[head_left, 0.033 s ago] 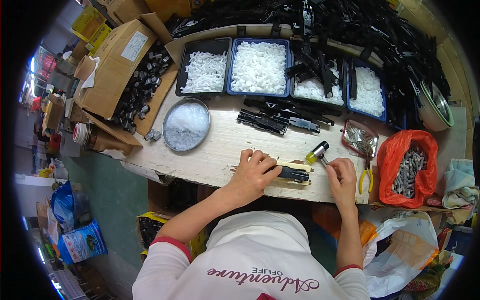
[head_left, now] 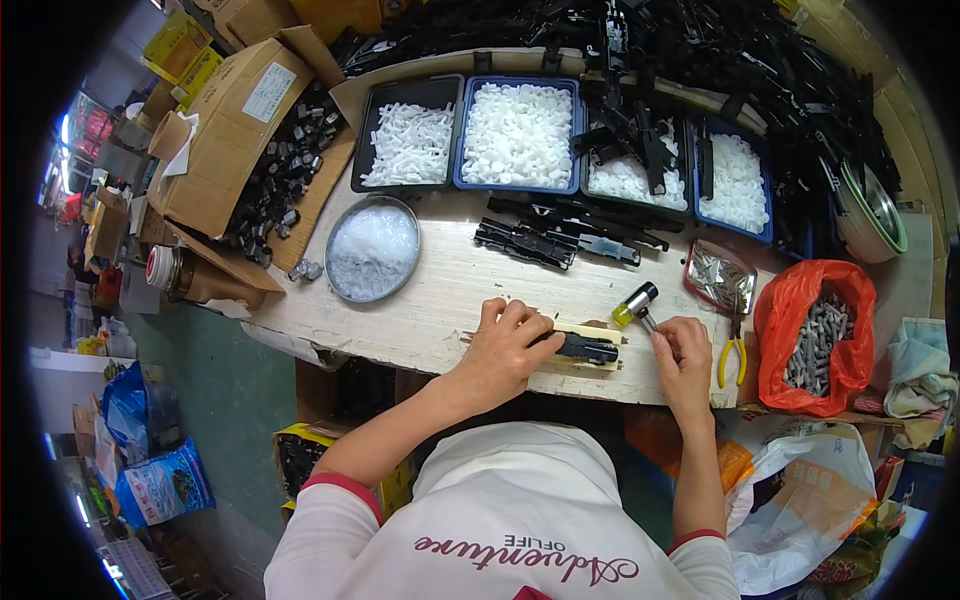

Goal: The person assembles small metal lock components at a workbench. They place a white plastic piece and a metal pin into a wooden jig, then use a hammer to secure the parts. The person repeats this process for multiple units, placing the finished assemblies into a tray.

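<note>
My left hand (head_left: pixel 507 345) presses a black plastic part (head_left: pixel 588 348) down on a small pale wooden block (head_left: pixel 598 362) near the front edge of the wooden workbench (head_left: pixel 440 290). My right hand (head_left: pixel 683 358) grips the handle of a small mallet (head_left: pixel 636 304) with a black and yellow head, which hovers just above and behind the part. More black parts (head_left: pixel 560 238) lie in a row further back on the bench.
Trays of white plastic pieces (head_left: pixel 518 135) line the back, with heaps of black parts (head_left: pixel 720 50) behind. A round metal dish (head_left: pixel 372 250), a cardboard box (head_left: pixel 240 120), yellow-handled pliers (head_left: pixel 733 358), a foil-lined tray (head_left: pixel 720 277) and a red bag of grey pins (head_left: pixel 818 335) surround the work spot.
</note>
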Tool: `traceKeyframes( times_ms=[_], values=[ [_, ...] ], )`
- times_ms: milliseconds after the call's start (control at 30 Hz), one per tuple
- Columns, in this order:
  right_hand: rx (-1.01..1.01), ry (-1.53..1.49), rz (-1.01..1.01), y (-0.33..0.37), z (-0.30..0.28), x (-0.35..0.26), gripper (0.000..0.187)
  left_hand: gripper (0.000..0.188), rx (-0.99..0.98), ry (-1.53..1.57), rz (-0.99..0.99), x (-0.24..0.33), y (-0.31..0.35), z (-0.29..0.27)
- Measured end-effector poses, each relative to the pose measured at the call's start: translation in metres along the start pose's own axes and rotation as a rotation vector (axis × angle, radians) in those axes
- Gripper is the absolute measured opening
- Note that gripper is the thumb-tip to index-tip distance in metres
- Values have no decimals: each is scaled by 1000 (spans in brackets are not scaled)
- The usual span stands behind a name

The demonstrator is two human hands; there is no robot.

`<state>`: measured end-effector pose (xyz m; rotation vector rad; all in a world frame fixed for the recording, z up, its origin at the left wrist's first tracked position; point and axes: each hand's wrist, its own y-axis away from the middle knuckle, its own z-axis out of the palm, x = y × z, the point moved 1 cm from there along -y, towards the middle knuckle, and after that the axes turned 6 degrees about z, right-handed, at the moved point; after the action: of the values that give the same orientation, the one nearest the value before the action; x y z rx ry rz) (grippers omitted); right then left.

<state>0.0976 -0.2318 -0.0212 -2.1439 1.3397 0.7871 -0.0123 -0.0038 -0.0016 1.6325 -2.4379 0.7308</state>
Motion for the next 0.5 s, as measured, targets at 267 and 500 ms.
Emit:
traceKeyframes(
  times_ms=[267,500],
  values=[
    [-19,34,-5,0,2,1,12,46,21,24,-4,-2,0,-1],
    [-8,161,-75,1,5,3,19,47,8,-2,4,-2,2,0]
  ],
)
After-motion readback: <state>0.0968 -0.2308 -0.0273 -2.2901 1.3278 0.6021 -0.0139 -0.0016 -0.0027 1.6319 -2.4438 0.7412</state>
